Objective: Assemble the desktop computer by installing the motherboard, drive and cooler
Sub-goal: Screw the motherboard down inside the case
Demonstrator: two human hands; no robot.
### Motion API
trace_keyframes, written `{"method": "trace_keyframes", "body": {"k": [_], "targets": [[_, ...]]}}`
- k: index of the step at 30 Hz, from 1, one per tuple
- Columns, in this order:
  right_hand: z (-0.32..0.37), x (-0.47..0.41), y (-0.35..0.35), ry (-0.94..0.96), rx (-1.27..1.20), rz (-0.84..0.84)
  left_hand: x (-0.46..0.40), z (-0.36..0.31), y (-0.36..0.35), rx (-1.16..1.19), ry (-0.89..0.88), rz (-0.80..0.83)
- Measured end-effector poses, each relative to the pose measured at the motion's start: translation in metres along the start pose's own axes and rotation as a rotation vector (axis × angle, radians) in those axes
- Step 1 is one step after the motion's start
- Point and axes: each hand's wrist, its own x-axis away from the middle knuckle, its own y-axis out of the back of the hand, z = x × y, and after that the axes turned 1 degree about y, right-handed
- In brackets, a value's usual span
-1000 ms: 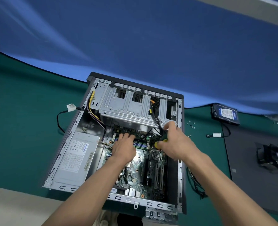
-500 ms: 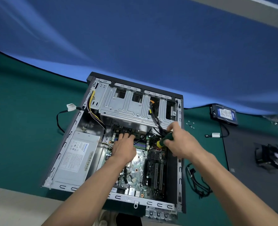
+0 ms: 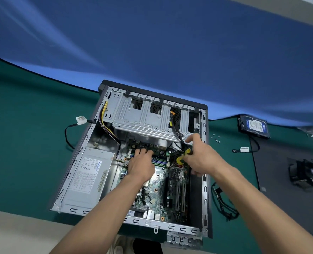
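The motherboard (image 3: 157, 182) already lies inside the open case (image 3: 205, 162) under the flat, open-fingered left hand (image 3: 142, 166), the right hand (image 3: 200, 158) grips a screwdriver (image 3: 184, 155) over it, while drive (image 3: 254, 126) and cooler (image 3: 306, 173) wait on the table (image 3: 32, 143) well right of that hand

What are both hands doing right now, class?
Left hand: open, fingers pressing on the motherboard.
Right hand: gripping a yellow-and-black screwdriver.

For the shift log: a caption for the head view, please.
Left hand steadies motherboard; right hand holds yellow-handled screwdriver inside case.
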Motion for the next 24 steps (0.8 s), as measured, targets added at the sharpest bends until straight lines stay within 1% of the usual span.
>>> {"method": "trace_keyframes", "body": {"k": [3, 4, 6, 7, 8, 10, 11, 14, 15, 17, 18, 19, 20, 21, 22, 23, 24], "targets": [[-0.0026, -0.0021, -0.0004, -0.040, 0.130, -0.169, -0.0003, 0.0006, -0.0006, 0.000, -0.001, -0.005], [-0.0038, -0.0025, 0.0013, -0.051, 0.106, -0.137, 0.0002, -0.0001, 0.0000, 0.001, 0.000, -0.004], [-0.0027, -0.0025, 0.0033, -0.036, -0.015, -0.009, 0.0007, -0.0009, 0.0017, 0.002, -0.002, 0.000], [-0.0015, -0.0022, 0.0030, -0.018, -0.023, 0.015, 0.0003, -0.0007, 0.0018, 0.004, 0.000, 0.002], [-0.0012, -0.0020, 0.0008, -0.020, 0.017, -0.015, 0.0000, -0.0005, 0.0018, 0.006, 0.002, 0.004], [-0.0009, -0.0039, -0.0013, -0.041, 0.112, -0.152, -0.0012, 0.0001, 0.0009, 0.007, 0.001, -0.001], [-0.0007, -0.0054, 0.0004, -0.053, 0.116, -0.149, -0.0013, -0.0002, 0.0007, 0.010, 0.001, -0.002], [0.0028, -0.0062, 0.0051, -0.035, 0.017, 0.026, 0.0000, -0.0011, 0.0023, 0.006, -0.001, 0.003], [0.0032, -0.0059, 0.0040, -0.027, 0.039, 0.023, -0.0003, -0.0004, 0.0022, 0.006, -0.001, 0.001], [0.0014, -0.0071, 0.0003, -0.052, 0.129, -0.108, -0.0003, 0.0004, 0.0015, 0.004, -0.002, -0.002], [0.0022, -0.0075, 0.0017, -0.075, 0.173, -0.144, 0.0000, 0.0005, 0.0014, 0.002, -0.003, -0.005], [0.0016, -0.0077, 0.0040, -0.091, 0.161, -0.103, 0.0005, 0.0001, 0.0017, 0.003, -0.003, -0.003], [0.0013, -0.0082, 0.0055, -0.090, 0.095, -0.016, 0.0011, -0.0006, 0.0022, 0.004, -0.003, 0.004], [0.0032, -0.0087, 0.0069, -0.071, 0.005, 0.076, 0.0012, -0.0006, 0.0024, 0.003, -0.004, 0.002], [0.0050, -0.0081, 0.0064, -0.034, -0.047, 0.116, 0.0009, 0.0000, 0.0023, -0.002, -0.004, -0.003], [0.0059, -0.0069, 0.0031, -0.014, -0.012, 0.082, 0.0005, 0.0004, 0.0022, -0.002, -0.002, -0.005], [0.0050, -0.0062, -0.0014, -0.010, 0.076, -0.022, 0.0002, 0.0004, 0.0021, -0.001, -0.002, -0.005]]}}
